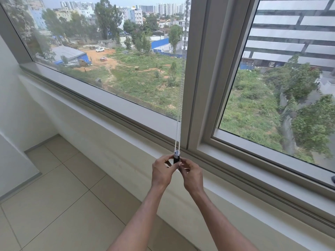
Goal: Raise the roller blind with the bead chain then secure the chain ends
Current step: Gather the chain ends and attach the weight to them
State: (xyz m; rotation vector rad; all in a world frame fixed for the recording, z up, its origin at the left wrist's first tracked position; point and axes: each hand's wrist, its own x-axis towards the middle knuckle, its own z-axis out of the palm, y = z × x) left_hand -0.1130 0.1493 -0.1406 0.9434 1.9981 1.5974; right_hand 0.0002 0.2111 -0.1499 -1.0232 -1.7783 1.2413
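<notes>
The window [108,57] is filling most of the view with its glass fully uncovered, and no blind fabric is showing anywhere in the frame, so the raising step is probably done and the securing step is in hand. The mullion [204,73] is standing between the 2 panes, and the sill [112,105] is running diagonally down toward the right above a tiled floor [59,187].

The bead chain [182,84] is hanging just left of the mullion as 2 strands running nearly vertically, from the top edge of the view down to the hands; that vertical line is its long axis. The 2 strands are drawing close together as they descend and are entering a small chain weight [176,157], pale at the top and black below, which is sitting just in front of the sill's lower edge.

The left hand [162,172] is pinching the weight from the left with thumb and fingertips closed on it. The right hand [191,173] is closing on its lower part from the right, its thumb lying across the front. Both hands are equally near, directly below the chain, so the chain is rising straight up from between them.

Any coming move is likely turning on that alignment: the weight's long axis is following the chain's vertical run, so seating the ends should call for a push or pull along that same line, not sideways. Whether the strands are already locked inside the weight cannot be told.
</notes>
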